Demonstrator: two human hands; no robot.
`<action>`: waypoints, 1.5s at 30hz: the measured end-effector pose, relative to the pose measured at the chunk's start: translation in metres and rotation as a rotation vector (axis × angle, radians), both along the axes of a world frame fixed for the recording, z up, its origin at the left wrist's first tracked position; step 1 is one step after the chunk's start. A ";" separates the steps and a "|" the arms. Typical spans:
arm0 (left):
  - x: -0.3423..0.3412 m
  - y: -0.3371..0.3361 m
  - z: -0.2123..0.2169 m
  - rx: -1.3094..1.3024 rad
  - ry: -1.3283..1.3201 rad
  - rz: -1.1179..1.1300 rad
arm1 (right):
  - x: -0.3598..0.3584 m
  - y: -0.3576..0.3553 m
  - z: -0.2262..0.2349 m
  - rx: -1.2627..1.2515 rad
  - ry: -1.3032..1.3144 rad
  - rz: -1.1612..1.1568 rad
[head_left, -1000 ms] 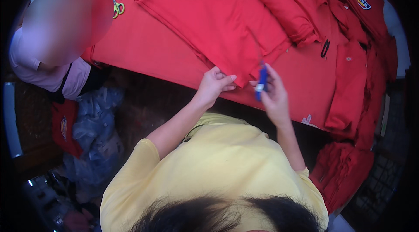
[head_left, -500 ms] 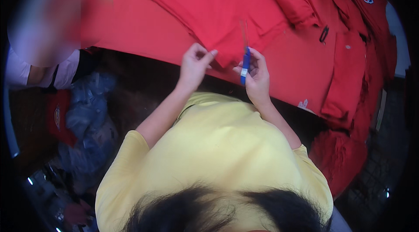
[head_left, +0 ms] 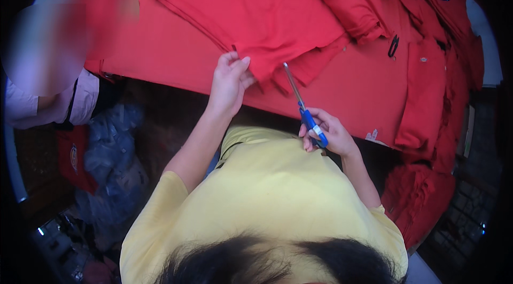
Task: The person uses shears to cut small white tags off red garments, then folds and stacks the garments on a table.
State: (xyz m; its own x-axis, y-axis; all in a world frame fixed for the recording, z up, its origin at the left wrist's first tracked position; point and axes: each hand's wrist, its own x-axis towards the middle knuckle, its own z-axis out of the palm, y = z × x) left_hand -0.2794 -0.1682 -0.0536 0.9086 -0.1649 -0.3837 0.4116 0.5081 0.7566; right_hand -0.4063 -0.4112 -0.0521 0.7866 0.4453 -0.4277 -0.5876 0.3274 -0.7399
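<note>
My left hand [head_left: 230, 78] pinches the near edge of a folded red garment [head_left: 256, 11] that lies on the red-covered table [head_left: 171, 54]. My right hand [head_left: 327, 133] holds blue-handled scissors [head_left: 302, 107] close to my chest. Their blades point up and away toward the garment's hem, a little short of the cloth. I wear a yellow shirt.
More red garments [head_left: 427, 59] are piled at the back and right of the table, and some hang over its right edge [head_left: 422, 198]. Another person in a pale pink sleeve [head_left: 48, 105] stands at the left. A grey plastic bag [head_left: 112, 155] lies on the floor at the left.
My right hand drew the scissors back from the garment toward my chest. My left hand shifted left along the garment's edge and kept its grip.
</note>
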 end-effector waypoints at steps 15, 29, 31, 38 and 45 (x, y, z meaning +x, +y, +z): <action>-0.021 -0.019 -0.014 -0.009 0.053 -0.408 | 0.060 0.061 -0.005 -0.442 -0.372 -0.447; 0.114 0.057 -0.009 -0.185 0.184 0.096 | 0.086 0.051 0.025 -0.669 -0.528 -0.179; 0.114 0.058 -0.003 -0.143 0.145 0.045 | 0.101 0.061 0.044 -0.538 -0.608 -0.197; 0.116 0.061 0.006 -0.135 -0.044 0.044 | 0.150 0.094 0.038 -1.106 -0.750 0.148; 0.114 0.056 0.022 -0.054 -0.090 0.071 | 0.155 0.099 0.028 -1.033 -0.822 0.024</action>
